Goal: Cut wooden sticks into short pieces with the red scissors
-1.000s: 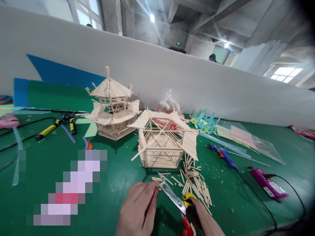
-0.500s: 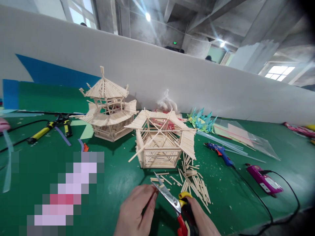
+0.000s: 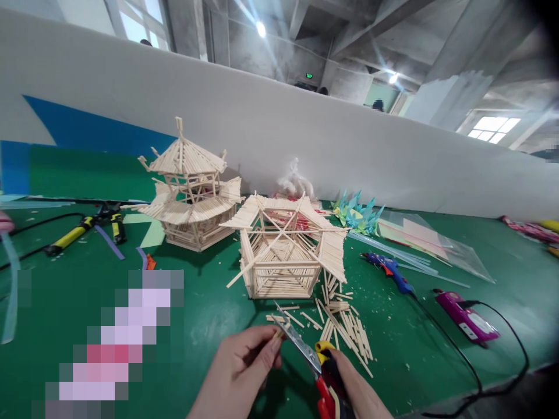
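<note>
My left hand (image 3: 244, 364) pinches a short wooden stick (image 3: 278, 334) between thumb and forefinger. Closed around the red and yellow handles of a pair of scissors (image 3: 301, 347) is my right hand (image 3: 356, 384), partly hidden behind them. The silver blades lie close by the stick, pointing up and left; whether they touch it I cannot tell. Just beyond the hands stands a roofed frame model (image 3: 286, 265) built of wooden sticks, open at the top. Cut sticks (image 3: 356, 331) are strewn to its right and in front of it.
A finished-looking two-tier stick pavilion (image 3: 190, 203) stands at back left, near yellow-black pliers (image 3: 72, 235). To the right lie a blue glue gun (image 3: 388, 270) and a magenta device (image 3: 467, 317) with cables. Folded teal paper (image 3: 358, 212) sits before the white partition (image 3: 244, 116).
My left hand has turned, its thumb moving up, so the stick end now shows at the fingertips. The scissor blades have come closer together. The models stand unchanged.
</note>
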`<state>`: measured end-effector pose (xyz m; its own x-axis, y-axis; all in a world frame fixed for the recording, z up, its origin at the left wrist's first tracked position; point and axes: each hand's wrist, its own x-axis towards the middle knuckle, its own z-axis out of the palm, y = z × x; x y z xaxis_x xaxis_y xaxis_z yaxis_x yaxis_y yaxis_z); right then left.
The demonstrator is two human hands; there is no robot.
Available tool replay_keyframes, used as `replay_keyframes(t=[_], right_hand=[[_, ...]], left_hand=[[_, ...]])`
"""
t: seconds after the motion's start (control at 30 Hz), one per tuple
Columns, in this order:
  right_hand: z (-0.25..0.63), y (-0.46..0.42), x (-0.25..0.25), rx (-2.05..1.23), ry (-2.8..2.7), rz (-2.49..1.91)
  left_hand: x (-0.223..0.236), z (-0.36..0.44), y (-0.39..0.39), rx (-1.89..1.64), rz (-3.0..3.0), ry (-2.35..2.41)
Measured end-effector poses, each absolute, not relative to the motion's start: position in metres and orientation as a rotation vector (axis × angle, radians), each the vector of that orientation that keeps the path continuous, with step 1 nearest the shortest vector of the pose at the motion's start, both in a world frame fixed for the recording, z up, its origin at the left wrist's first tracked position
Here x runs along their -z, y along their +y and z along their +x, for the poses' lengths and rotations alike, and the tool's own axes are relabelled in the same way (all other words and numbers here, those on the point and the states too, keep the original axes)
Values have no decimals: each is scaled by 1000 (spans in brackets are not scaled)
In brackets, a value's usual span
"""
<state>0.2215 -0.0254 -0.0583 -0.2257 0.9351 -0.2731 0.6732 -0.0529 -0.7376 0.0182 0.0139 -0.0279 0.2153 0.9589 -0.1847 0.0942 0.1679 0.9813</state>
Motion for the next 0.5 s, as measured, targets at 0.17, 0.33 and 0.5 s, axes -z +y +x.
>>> replay_keyframes(t=[0.17,0.33,0.5], right_hand=[[226,-25,56,-1013,-1982,-1630],[233,-27,54,-795,-2058,-1559],[238,-24,53,-746,-2054,-1562]], left_hand=[[32,17,16,-825,956,989],[36,16,15,-803,945,934],[39,15,16,-803,983,925]])
